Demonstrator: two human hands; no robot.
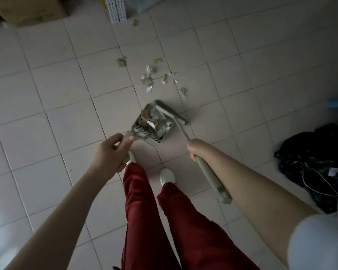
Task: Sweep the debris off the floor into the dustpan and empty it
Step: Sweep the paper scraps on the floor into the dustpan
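Observation:
A pale green dustpan stands on the tiled floor in front of my feet, holding leaves and paper scraps. My left hand grips its upright handle. My right hand is closed round the handle of a matching broom, whose head rests at the dustpan's far right edge. Beyond the pan, loose debris of dry leaves and white scraps lies scattered over the tiles, with one more scrap farther off.
A black rubbish bag lies open on the floor at the right. A cardboard box sits at the top left, a white perforated rail at top centre. My red trousers and white shoes stand just behind the dustpan.

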